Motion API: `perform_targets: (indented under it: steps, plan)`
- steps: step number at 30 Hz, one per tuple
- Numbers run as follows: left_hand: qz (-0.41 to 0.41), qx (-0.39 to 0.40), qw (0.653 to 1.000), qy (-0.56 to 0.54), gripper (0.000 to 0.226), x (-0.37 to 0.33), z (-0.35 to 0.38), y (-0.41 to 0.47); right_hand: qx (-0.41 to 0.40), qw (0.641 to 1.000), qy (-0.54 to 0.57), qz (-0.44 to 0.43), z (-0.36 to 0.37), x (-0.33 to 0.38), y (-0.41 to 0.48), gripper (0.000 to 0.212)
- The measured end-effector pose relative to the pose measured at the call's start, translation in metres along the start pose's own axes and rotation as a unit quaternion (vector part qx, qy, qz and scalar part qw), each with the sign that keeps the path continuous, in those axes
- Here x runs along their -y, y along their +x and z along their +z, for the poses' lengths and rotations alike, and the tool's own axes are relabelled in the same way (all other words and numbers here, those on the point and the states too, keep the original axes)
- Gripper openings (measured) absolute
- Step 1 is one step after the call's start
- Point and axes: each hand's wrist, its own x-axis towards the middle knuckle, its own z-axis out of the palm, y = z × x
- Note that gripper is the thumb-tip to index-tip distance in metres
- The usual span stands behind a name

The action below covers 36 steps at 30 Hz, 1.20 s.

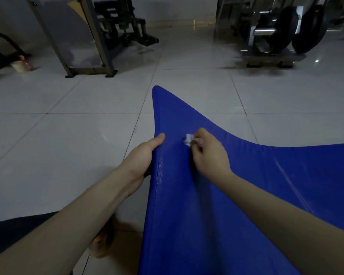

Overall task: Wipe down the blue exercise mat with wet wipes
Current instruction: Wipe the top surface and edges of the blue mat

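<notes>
1. Wiping looks mid-job: the right hand [209, 153] pinches a balled wipe [188, 140] against the mat [187, 215].
2. The left hand [143, 155] clamps the mat's 9 o'clock edge, thumb on top.
3. Shiny streaks toward 3 o'clock suggest a wiped part; the far tip looks undone.
4. Held above the floor [68, 126], its corner points to 12 o'clock; the long axis seemingly runs 12 to 6.

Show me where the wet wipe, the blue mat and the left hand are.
wet wipe [188, 140], head view, exposed white wad.
blue mat [187, 225], head view, bare top surface.
left hand [143, 155], head view, middle of the hand.
</notes>
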Motion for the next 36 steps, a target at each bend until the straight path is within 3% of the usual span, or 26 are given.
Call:
perform_targets:
  steps: [2, 5, 9, 12, 14, 16, 19, 21, 23, 27, 31, 34, 36]
  plan:
    - [0.001, 0.009, 1.0, 0.001, 0.034, -0.001, 0.0, 0.001, -0.001, 0.996, -0.012, 0.09, 0.0, -0.015, 0.01, 0.011]
    - [0.012, 0.015, 1.0, -0.002, 0.04, -0.003, 0.0, 0.004, 0.0, 0.997, 0.038, 0.066, -0.001, 0.007, 0.002, 0.012]
    - [-0.007, 0.006, 1.0, -0.02, 0.061, -0.006, 0.001, 0.007, 0.04, 0.991, 0.058, -0.118, -0.011, 0.069, -0.041, 0.003]
    - [-0.077, 0.048, 0.99, -0.111, 0.05, -0.013, 0.005, 0.003, 0.102, 0.943, -0.009, -0.315, -0.018, 0.088, -0.057, 0.009]
    - [-0.073, 0.037, 0.991, -0.104, 0.043, -0.016, 0.008, 0.001, 0.088, 0.927, -0.049, -0.36, -0.019, 0.084, -0.05, 0.013]
    - [-0.022, 0.007, 0.999, -0.032, 0.042, -0.014, 0.008, 0.003, 0.04, 0.953, -0.039, -0.297, -0.021, 0.074, -0.033, 0.011]
    - [0.024, -0.009, 0.999, 0.025, 0.046, -0.012, 0.009, 0.005, -0.006, 0.996, -0.026, -0.091, -0.024, 0.037, 0.002, 0.007]
    - [0.029, -0.003, 0.999, 0.03, 0.045, -0.011, 0.012, 0.006, -0.001, 0.999, -0.048, 0.021, -0.026, 0.009, 0.019, 0.016]
    - [0.038, 0.003, 0.999, 0.03, 0.043, -0.012, 0.015, 0.007, -0.002, 0.997, -0.031, 0.064, -0.026, -0.001, 0.025, 0.021]
    - [0.057, 0.028, 0.998, 0.0, 0.043, -0.019, 0.021, 0.007, 0.006, 0.99, 0.123, 0.068, -0.028, 0.04, 0.016, 0.022]
    - [0.049, 0.006, 0.998, -0.03, 0.041, -0.038, 0.023, 0.013, 0.049, 0.98, 0.194, -0.009, -0.041, 0.09, -0.002, 0.024]
    - [0.011, 0.023, 0.999, -0.032, 0.056, -0.055, 0.021, 0.019, 0.058, 0.987, 0.12, -0.091, -0.044, 0.105, -0.007, 0.023]
    - [0.036, 0.037, 0.999, -0.005, 0.052, -0.065, 0.02, 0.024, 0.02, 0.99, 0.054, -0.125, -0.047, 0.103, 0.0, 0.019]
